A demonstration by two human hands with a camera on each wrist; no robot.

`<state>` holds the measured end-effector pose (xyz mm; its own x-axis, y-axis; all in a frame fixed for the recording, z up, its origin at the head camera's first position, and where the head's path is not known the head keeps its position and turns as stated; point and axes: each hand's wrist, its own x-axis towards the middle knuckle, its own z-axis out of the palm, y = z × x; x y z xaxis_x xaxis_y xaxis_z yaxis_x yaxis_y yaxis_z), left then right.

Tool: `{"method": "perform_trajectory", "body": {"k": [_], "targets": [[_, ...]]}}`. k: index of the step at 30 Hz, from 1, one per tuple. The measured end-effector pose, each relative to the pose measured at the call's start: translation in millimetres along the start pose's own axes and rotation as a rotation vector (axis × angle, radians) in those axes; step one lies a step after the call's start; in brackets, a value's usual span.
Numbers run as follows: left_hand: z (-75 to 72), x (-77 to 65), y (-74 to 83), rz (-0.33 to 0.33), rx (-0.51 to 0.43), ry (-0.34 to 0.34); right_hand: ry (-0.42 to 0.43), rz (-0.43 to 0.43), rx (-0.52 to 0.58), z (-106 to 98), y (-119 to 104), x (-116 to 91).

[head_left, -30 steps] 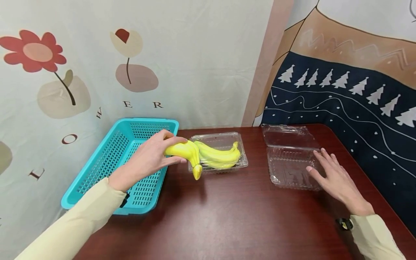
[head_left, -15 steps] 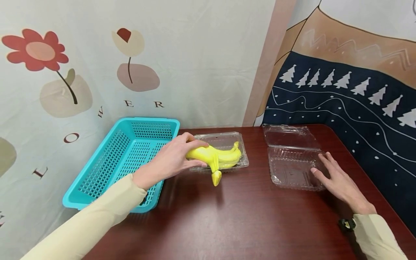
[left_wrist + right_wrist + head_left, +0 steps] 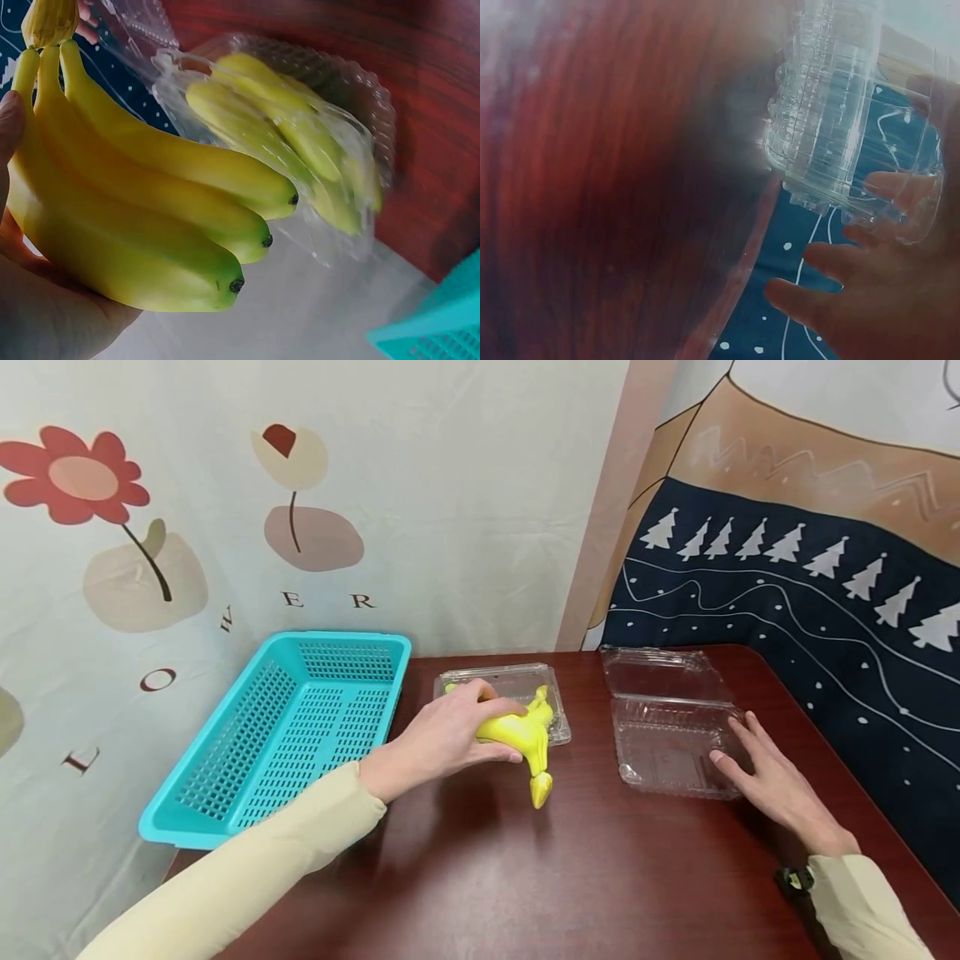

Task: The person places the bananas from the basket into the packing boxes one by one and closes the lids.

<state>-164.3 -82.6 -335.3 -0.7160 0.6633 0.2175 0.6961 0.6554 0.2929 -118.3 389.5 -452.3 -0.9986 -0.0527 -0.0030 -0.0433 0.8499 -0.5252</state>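
Observation:
A bunch of yellow bananas (image 3: 517, 735) is held in my left hand (image 3: 450, 731), the stem end pointing down and to the right. The left wrist view shows three bananas in that bunch (image 3: 127, 195) with greenish tips. Just behind my left hand lies a clear plastic clamshell box (image 3: 502, 675), closed over another bunch of bananas (image 3: 262, 135), mostly hidden in the head view. My right hand (image 3: 780, 789) is at the right side of a second clear clamshell box (image 3: 663, 747), fingers spread and fairly straight. That box has its lid (image 3: 663, 675) folded back.
On the left stands a turquoise plastic basket (image 3: 322, 718) with perforated walls and nothing visible inside. Everything rests on a dark red-brown table (image 3: 585, 868). Printed cloth backdrops (image 3: 480, 510) rise along the table's back and right edges.
My left hand has carried the bananas to the right, from beside the basket to in front of the closed box, now covering much of it. My right hand stays at the open-lidded box.

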Motion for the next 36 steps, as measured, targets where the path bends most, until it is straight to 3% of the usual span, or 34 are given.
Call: {"method": "perform_trajectory", "body": {"k": [13, 23, 36], "targets": [[16.7, 23.5, 27.4, 0.063, -0.049, -0.053, 0.000, -0.051, 0.022, 6.0, -9.3, -4.6], [30.7, 45.3, 50.1, 0.063, -0.104, -0.063, -0.001, -0.064, 0.043, 3.4, -0.7, -9.0], [55.8, 68.1, 73.5, 0.059, -0.077, -0.074, -0.053, -0.078, 0.058, 6.8, -7.0, -10.7]]}}
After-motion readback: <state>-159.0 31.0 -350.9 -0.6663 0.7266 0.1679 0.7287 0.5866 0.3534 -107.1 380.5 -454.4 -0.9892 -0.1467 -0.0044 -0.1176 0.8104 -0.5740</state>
